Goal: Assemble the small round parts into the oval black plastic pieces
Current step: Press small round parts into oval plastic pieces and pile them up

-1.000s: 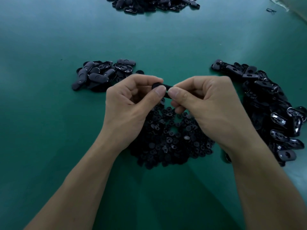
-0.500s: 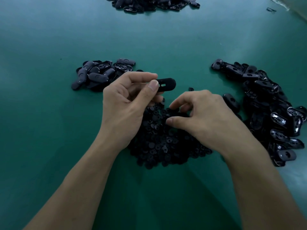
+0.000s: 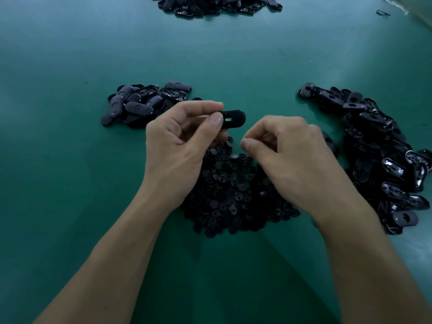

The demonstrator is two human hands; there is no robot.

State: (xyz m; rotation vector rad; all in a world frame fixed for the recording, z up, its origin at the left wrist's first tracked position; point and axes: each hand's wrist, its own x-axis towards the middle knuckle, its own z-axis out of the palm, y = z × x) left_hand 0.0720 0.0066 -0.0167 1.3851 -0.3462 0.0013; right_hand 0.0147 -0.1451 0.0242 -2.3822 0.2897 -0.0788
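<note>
One oval piece (image 3: 233,118) pinched in left hand (image 3: 177,148); right hand (image 3: 294,157) curled above round-parts heap (image 3: 229,195), any held part hidden, grip indiscernible

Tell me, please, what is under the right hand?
Beneath the right hand lies the heap of small round parts. The hand covers part of the heap, and whether its curled fingers pinch a part cannot be seen.

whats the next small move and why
Probably lift the right hand to the oval black plastic piece pinched by the left hand: its slot looks open, and the right fingers curl over the pile of small round black parts, perhaps pinching one.
</note>
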